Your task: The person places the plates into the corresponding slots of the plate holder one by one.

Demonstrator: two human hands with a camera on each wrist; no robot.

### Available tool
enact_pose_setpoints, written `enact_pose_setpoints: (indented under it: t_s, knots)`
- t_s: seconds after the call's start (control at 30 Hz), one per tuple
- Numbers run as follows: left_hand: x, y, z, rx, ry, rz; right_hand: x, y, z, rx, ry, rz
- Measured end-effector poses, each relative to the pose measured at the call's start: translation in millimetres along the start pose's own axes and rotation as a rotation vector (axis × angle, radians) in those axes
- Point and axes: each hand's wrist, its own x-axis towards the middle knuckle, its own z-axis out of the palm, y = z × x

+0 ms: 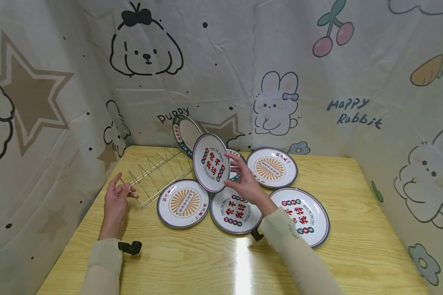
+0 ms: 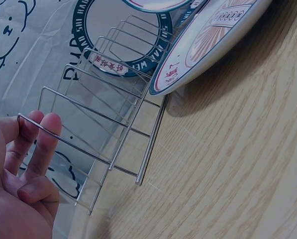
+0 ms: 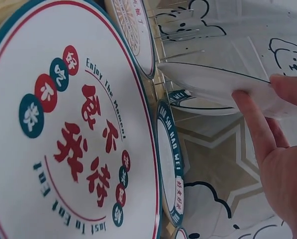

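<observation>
At the left, my left hand point(image 1: 116, 200) pinches the near end wire of a metal plate rack point(image 2: 63, 139) between thumb and fingers. My right hand point(image 1: 245, 182) holds a white plate with red characters point(image 1: 211, 163) by its right edge, thumb on the near face and fingers behind. This plate is tilted up over the far right part of the rack, its printed face toward the head camera. Behind it, a plate with a dark lettered rim point(image 1: 189, 132) stands upright at the rack's far end, partly covered by the held plate.
Beside the rack lies a sunburst plate point(image 1: 184, 203), with a red-character plate point(image 1: 236, 211) to its right. Farther right lie another sunburst plate point(image 1: 271, 168) and a red-character plate point(image 1: 310, 217). A dark-rimmed plate point(image 1: 235, 155) shows behind my right hand. Printed curtains point(image 1: 221, 61) enclose the wooden table point(image 1: 184, 262).
</observation>
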Motion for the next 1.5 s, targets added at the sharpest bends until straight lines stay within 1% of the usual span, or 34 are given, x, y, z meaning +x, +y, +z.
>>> enact_pose_setpoints:
  t_s: [0.17,0.33,0.5,0.6,0.8,0.97,1.17,1.27,1.5]
  knots:
    - [-0.2,0.6,0.4,-0.008,-0.001,-0.007,6.1,-2,7,-0.035,-0.017,0.000]
    - [-1.8,0.9,1.0,0.015,-0.001,-0.012,12.2,-6,13,-0.058,-0.023,-0.020]
    - [-2.1,1.4,1.0,0.027,-0.004,-0.007,20.3,-4,16,-0.125,-0.034,-0.028]
    - [-2.1,2.0,0.8,0.036,-0.008,-0.007,24.6,-4,18,-0.151,-0.038,-0.051]
    - [-2.6,2.1,0.7,0.056,-0.012,-0.004,34.4,-7,21,-0.149,-0.044,-0.096]
    - [-2.6,1.9,0.5,0.045,-0.017,0.004,43.6,-6,25,-0.139,-0.043,-0.128]
    - [-1.0,2.7,-1.4,0.045,-0.019,-0.006,50.9,-5,29,-0.168,-0.055,-0.157]
    - [0.5,2.9,-2.4,0.061,-0.022,-0.009,53.6,-6,32,-0.168,-0.062,-0.166]
    - [1.3,3.3,-2.5,0.047,-0.035,-0.005,58.8,-4,36,-0.170,-0.087,-0.152]
